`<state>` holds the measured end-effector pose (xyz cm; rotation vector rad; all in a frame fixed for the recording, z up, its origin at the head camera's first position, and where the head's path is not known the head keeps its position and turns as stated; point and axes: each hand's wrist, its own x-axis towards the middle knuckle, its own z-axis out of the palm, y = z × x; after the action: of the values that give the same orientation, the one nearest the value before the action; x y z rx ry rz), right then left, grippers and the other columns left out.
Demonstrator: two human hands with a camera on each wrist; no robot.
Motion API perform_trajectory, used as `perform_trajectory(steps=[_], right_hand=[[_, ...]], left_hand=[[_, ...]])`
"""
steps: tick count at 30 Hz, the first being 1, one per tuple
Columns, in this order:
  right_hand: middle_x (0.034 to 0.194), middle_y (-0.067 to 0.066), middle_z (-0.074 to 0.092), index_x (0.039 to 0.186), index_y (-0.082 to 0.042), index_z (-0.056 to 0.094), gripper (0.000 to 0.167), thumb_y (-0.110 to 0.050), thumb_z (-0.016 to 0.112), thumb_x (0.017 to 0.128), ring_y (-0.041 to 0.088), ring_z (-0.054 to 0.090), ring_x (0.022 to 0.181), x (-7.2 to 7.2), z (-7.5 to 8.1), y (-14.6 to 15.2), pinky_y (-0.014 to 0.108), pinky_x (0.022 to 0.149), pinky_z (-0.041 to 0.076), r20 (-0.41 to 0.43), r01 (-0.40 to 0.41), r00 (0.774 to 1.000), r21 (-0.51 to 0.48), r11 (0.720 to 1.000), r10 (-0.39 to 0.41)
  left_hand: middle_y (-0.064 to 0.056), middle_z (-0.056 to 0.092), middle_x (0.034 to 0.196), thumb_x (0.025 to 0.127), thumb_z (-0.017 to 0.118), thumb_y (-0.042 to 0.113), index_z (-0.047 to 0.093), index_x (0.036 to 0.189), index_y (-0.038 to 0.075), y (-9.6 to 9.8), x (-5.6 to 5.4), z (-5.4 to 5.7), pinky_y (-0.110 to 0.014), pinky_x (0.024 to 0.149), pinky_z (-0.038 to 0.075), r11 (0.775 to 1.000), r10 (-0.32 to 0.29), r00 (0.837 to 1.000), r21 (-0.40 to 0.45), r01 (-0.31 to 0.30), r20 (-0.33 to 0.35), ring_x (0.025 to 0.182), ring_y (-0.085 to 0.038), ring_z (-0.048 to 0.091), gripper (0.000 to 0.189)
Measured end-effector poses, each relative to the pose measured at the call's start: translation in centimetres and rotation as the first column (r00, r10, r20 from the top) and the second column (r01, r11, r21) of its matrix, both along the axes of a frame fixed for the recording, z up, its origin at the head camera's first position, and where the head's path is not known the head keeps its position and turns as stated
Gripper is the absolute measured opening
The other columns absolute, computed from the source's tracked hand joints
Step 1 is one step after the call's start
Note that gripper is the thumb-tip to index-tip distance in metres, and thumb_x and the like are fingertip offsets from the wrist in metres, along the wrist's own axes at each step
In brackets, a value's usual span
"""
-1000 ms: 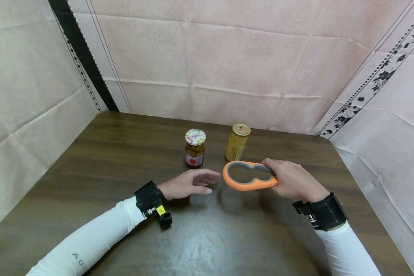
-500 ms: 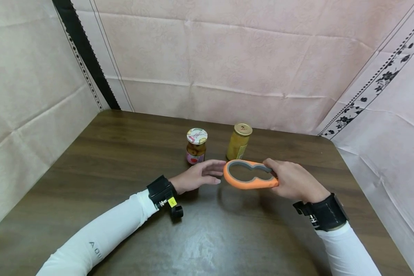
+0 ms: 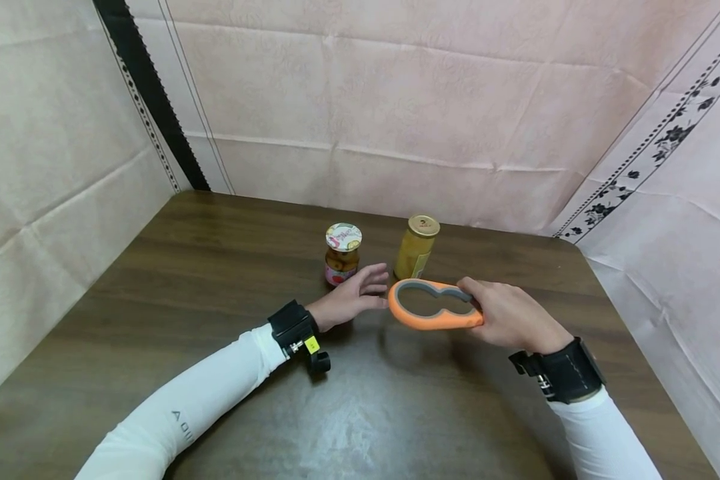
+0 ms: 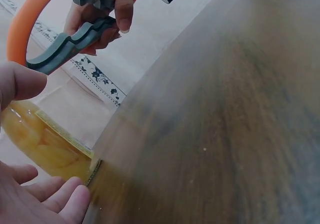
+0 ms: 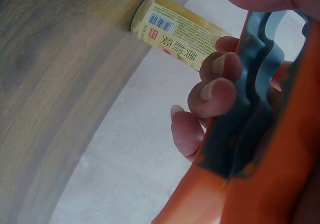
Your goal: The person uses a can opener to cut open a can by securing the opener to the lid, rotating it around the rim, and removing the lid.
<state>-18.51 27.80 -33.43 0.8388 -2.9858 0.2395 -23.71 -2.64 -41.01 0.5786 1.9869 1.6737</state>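
Note:
In the head view my right hand (image 3: 513, 313) grips an orange jar opener (image 3: 429, 323) with a wavy grey lining, held above the table. My left hand (image 3: 353, 297) reaches out with fingers extended, beside the opener's rounded end; whether it touches the opener I cannot tell. Behind the opener stands a glass jar of yellow fruit (image 3: 411, 252) with a gold lid. The left wrist view places this fruit jar (image 4: 50, 144) between the thumb and the other fingers, not visibly grasped. A jar with a patterned lid (image 3: 343, 237) and brown contents stands just behind the left hand.
The brown wooden table (image 3: 228, 267) carries both jars near its back edge. Pale cloth (image 3: 408, 107) hangs behind and on both sides. Each wrist wears a black strap; a small camera juts from the left strap (image 3: 319, 362).
My left hand has moved forward and to the right, towards the space between the jars, and its fingers have risen. The right hand and the jar opener have stayed nearly still.

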Motion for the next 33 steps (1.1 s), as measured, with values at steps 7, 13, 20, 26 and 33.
perform_trajectory(steps=[7,13,20,26,33], right_hand=[[0.068,-0.009,0.043,0.106,-0.018,0.057,0.039,-0.008,0.073,0.072,0.009,0.042,0.06,-0.1,0.0,-0.2,0.025,0.054,0.034,-0.004,-0.007,1.0,0.005,1.0,0.007],[0.067,-0.01,0.043,0.104,-0.018,0.057,0.038,-0.008,0.072,0.071,0.008,0.042,0.059,-0.1,-0.1,-0.2,0.025,0.054,0.034,-0.023,-0.022,1.0,0.011,1.0,0.022],[0.068,-0.009,0.045,0.106,-0.016,0.058,0.039,-0.008,0.073,0.07,0.009,0.043,0.06,-0.2,-0.1,-0.3,0.026,0.054,0.035,-0.014,-0.018,1.0,0.019,1.0,0.019],[0.069,-0.008,0.046,0.108,-0.015,0.059,0.041,-0.008,0.074,0.071,0.009,0.043,0.06,-0.2,0.0,-0.3,0.026,0.054,0.036,-0.01,-0.014,1.0,0.02,1.0,0.014],[0.07,-0.008,0.048,0.111,-0.016,0.059,0.044,-0.008,0.075,0.071,0.009,0.045,0.061,-0.1,0.1,-0.3,0.026,0.055,0.036,-0.015,-0.014,1.0,0.002,1.0,0.014]], left_hand=[[-0.01,0.024,0.168,0.101,0.061,0.017,0.014,0.163,0.013,0.6,-0.6,-0.2,-0.047,0.122,0.034,1.0,0.0,1.0,0.023,0.0,-0.003,0.153,-0.027,0.031,0.078],[-0.013,0.02,0.169,0.101,0.056,0.009,0.011,0.163,0.012,1.2,-1.2,-0.1,-0.043,0.126,0.028,1.0,0.026,0.999,0.008,-0.026,-0.025,0.154,-0.028,0.028,0.077],[-0.011,0.019,0.169,0.101,0.06,0.014,0.011,0.163,0.016,1.7,-1.4,0.0,-0.043,0.126,0.027,1.0,0.031,0.999,0.007,-0.03,-0.022,0.155,-0.028,0.027,0.078],[-0.01,0.02,0.169,0.101,0.063,0.017,0.012,0.163,0.019,1.9,-1.6,0.0,-0.042,0.126,0.027,0.999,0.043,0.999,0.012,-0.042,-0.007,0.155,-0.027,0.027,0.08],[-0.008,0.021,0.169,0.098,0.067,0.019,0.016,0.162,0.021,2.0,-1.6,0.5,-0.043,0.125,0.028,0.998,0.058,0.998,0.012,-0.058,-0.009,0.154,-0.026,0.029,0.082]])
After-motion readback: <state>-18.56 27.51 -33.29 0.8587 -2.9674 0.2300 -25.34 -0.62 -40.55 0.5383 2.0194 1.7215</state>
